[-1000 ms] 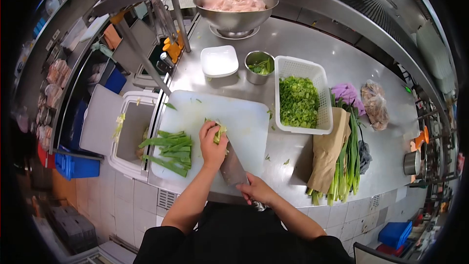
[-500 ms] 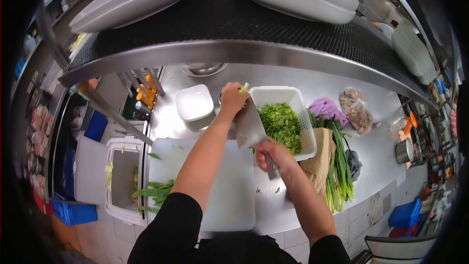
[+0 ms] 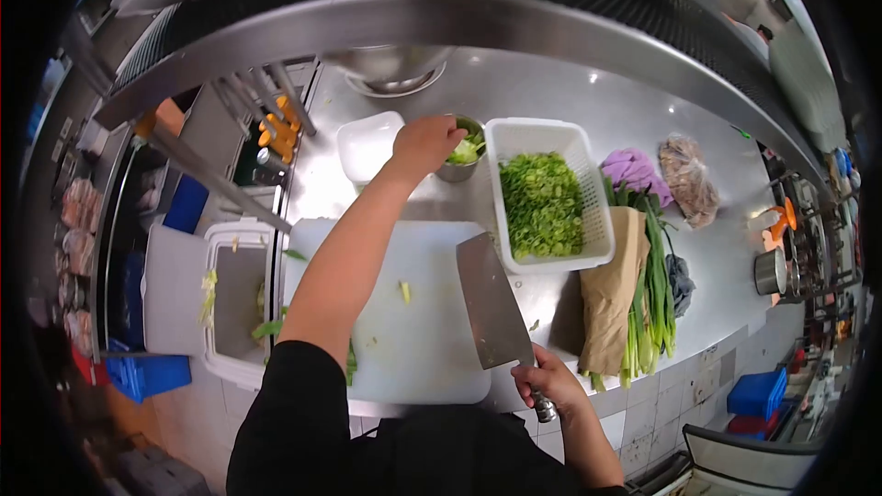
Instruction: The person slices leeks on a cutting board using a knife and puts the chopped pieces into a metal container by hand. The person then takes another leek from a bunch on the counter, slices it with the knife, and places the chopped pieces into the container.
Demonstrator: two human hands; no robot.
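Observation:
My right hand (image 3: pixel 544 378) is wrapped around the handle of a broad cleaver (image 3: pixel 496 303), its blade over the right edge of the white cutting board (image 3: pixel 423 363). My left hand (image 3: pixel 427 145) reaches forward to a small metal pot (image 3: pixel 457 171) containing pale green scallion pieces (image 3: pixel 468 149). Its fingers are curled at the rim; whether anything is in them is hidden. Right of the pot, a white perforated basket (image 3: pixel 602 230) contains chopped scallions (image 3: pixel 540 207). A short scallion piece (image 3: pixel 404 291) lies on the board, and green leaves show beside my left forearm.
A white square container (image 3: pixel 363 152) stands left of the pot. Whole scallions (image 3: pixel 652 294), brown paper (image 3: pixel 611 289), a purple cloth (image 3: pixel 634 170) and a plastic bag (image 3: pixel 689 179) lie at right. Overhead runs a metal shelf (image 3: pixel 441 14). A bin (image 3: pixel 243 312) stands at left.
My left hand has moved off the cleaver blade to the small pot, and the scallion bits it held are no longer visible in it. My right hand has drawn the cleaver back toward me.

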